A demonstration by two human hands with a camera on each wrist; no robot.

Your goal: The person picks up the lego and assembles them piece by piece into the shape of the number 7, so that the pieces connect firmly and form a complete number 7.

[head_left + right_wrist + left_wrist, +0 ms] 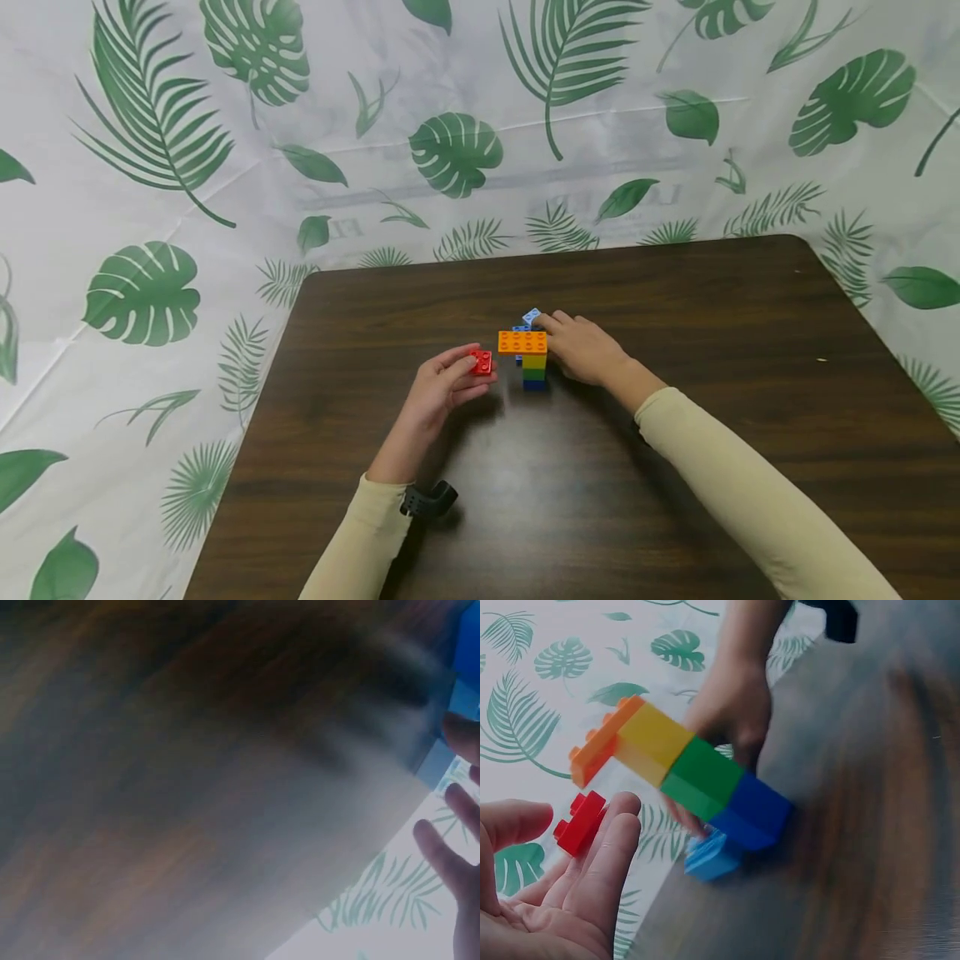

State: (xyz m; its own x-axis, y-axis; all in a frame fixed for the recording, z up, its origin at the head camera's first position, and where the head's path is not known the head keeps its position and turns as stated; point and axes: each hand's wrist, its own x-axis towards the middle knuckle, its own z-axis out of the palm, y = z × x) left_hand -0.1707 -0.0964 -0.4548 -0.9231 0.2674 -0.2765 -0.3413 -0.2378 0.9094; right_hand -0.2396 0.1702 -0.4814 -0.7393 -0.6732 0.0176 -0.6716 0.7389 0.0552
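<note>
Two forearms in cream fabric sleeves [352, 542] are being held out over a dark wood-grain worktop [675, 308], and a black strapped device [429, 501] is being worn at the left cuff. The left hand [442, 383] is being held above the surface, with a small red studded plastic brick [483, 362] being pinched between its thumb and fingers. Just right of this, an upright tower [535, 375] is being formed by stacked dark blue, green and yellow plastic bricks. It is being topped by a flat orange studded plastic brick [522, 342], by which the tower's left side is being overhung. Behind and to the right, the right hand [585, 344] is being angled inward, its fingertips being laid against a light blue studded plastic brick [531, 316]; whether this is being gripped cannot be told. Wide room is being left between the right arm and the worktop's right edge, less on the left. Beyond the bricks, a strip of surface is being bounded by the far edge, behind which a white leaf-printed sheet [360, 200] is being hung.
</note>
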